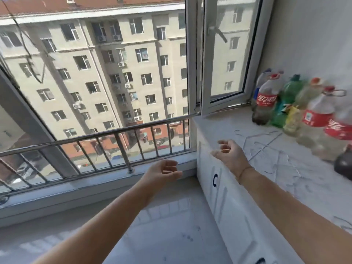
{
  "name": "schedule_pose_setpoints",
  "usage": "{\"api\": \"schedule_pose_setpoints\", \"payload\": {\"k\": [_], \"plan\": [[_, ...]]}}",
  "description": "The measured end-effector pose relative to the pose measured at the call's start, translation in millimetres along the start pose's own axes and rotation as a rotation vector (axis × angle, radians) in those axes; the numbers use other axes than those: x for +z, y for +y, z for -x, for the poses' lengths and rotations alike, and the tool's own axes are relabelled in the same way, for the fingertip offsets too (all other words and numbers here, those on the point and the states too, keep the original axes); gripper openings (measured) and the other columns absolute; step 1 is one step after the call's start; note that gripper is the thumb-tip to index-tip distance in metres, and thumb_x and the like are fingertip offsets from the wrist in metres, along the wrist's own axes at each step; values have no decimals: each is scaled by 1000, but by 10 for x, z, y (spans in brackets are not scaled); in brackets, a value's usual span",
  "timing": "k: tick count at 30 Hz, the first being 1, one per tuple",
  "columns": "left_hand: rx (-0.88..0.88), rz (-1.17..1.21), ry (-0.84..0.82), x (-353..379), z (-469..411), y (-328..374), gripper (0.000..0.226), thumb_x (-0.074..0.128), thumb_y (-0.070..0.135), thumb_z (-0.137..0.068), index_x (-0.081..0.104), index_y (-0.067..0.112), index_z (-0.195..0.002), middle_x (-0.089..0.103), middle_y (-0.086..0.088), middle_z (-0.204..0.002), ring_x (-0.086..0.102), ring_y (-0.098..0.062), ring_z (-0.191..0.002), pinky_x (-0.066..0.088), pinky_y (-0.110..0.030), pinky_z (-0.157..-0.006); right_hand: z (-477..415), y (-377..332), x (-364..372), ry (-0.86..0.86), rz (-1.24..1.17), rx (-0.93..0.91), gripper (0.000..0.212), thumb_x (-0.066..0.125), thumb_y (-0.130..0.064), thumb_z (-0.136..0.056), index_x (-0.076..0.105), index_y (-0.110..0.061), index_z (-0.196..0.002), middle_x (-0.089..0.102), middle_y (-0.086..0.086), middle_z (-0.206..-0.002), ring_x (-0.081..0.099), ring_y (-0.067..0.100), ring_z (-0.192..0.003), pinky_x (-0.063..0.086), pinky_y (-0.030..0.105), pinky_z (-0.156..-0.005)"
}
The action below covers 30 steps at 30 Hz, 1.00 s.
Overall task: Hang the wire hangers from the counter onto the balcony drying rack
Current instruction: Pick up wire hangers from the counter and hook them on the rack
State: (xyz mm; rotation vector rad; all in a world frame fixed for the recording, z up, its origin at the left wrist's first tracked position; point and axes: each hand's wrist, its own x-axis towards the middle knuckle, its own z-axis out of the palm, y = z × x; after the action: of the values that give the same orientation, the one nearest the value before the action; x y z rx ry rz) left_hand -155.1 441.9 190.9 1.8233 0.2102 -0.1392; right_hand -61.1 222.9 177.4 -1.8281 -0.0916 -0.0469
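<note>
Several thin wire hangers [266, 149] lie flat and blurred on the pale marble counter [219, 122] at the right. My right hand [228, 155] hovers over the counter's front edge with loosely curled fingers, holding nothing, just left of the hangers. My left hand [163, 171] floats lower and to the left, in front of the window sill, fingers relaxed and empty. A dark wire hanger [36, 73] hangs at the upper left against the window. What it hangs from is out of view.
Several plastic bottles [266, 103] stand along the wall at the back of the counter, with a dark round object [344, 164] at the right edge. A metal railing [114, 134] runs outside the window. An open window sash [224, 54] juts over the counter's far corner. White cabinet doors [219, 197] are below.
</note>
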Motion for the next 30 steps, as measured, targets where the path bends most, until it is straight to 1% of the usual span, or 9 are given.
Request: {"api": "schedule_pose_setpoints", "payload": {"k": [2, 6, 9, 13, 18, 23, 25, 27, 30], "plan": [[-8, -22, -47, 280, -125, -9, 39, 73, 21, -79, 61, 16, -115, 64, -8, -112, 62, -14, -97, 48, -20, -84, 31, 240, -280, 68, 21, 66, 40, 69, -14, -80, 53, -7, -117, 46, 6, -102, 47, 17, -89, 42, 16, -69], [-35, -40, -134, 760, -327, -8, 37, 73, 21, -79, 61, 15, -114, 63, -7, -110, 60, -12, -90, 46, -9, -60, 86, 708, -757, 190, 36, 181, 34, 70, -16, -79, 55, -10, -108, 46, 4, -96, 47, 18, -86, 40, 27, -75], [-50, -61, -169, 1030, -510, -17, 37, 73, 20, -79, 61, 15, -113, 63, -6, -108, 58, -10, -87, 44, -13, -64, 99, 992, -1057, 269, 61, 244, 33, 71, -14, -78, 57, -9, -107, 47, 5, -95, 48, 19, -86, 39, 28, -77], [-67, -82, -208, 1317, -868, -27, 38, 75, 22, -77, 62, 14, -112, 64, -5, -104, 59, -10, -85, 45, -17, -73, 22, 1337, -1399, 348, 93, 321, 27, 72, -12, -77, 59, -9, -101, 48, 4, -86, 49, 21, -83, 42, 30, -74], [-67, -121, -269, 1626, -1480, -73, 38, 74, 23, -78, 61, 15, -113, 63, -3, -101, 60, -11, -88, 44, -19, -76, -263, 1672, -1692, 436, 196, 407, 29, 73, -11, -74, 62, -7, -101, 55, 8, -90, 53, 21, -83, 40, 27, -77], [-96, -169, -327, 1895, -2198, -179, 40, 74, 26, -78, 60, 16, -115, 64, -4, -107, 60, -13, -94, 43, -16, -68, -600, 1947, -1720, 401, 319, 458, 18, 68, -6, -76, 64, -7, -93, 59, 5, -83, 55, 21, -78, 39, 24, -72], [-111, -171, -345, 2002, -2448, -202, 39, 73, 26, -79, 60, 16, -114, 63, -3, -106, 59, -13, -92, 43, -16, -66, -763, 2052, -1712, 390, 395, 467, 15, 67, -6, -75, 64, -9, -90, 59, 4, -84, 55, 20, -78, 39, 24, -71], [-130, -180, -375, 2135, -2647, -258, 39, 73, 24, -80, 61, 13, -115, 63, -3, -106, 58, -13, -89, 43, -18, -65, -935, 2159, -1728, 391, 462, 487, 14, 68, -9, -74, 64, -14, -87, 60, 6, -91, 56, 22, -81, 44, 27, -74], [-185, -199, -463, 2395, -2805, -417, 36, 73, 26, -79, 62, 14, -112, 64, -3, -105, 58, -13, -87, 44, -19, -69, -1169, 2319, -1796, 373, 543, 529, 19, 69, -12, -74, 68, -15, -92, 60, 4, -98, 59, 25, -91, 48, 34, -84]]}}
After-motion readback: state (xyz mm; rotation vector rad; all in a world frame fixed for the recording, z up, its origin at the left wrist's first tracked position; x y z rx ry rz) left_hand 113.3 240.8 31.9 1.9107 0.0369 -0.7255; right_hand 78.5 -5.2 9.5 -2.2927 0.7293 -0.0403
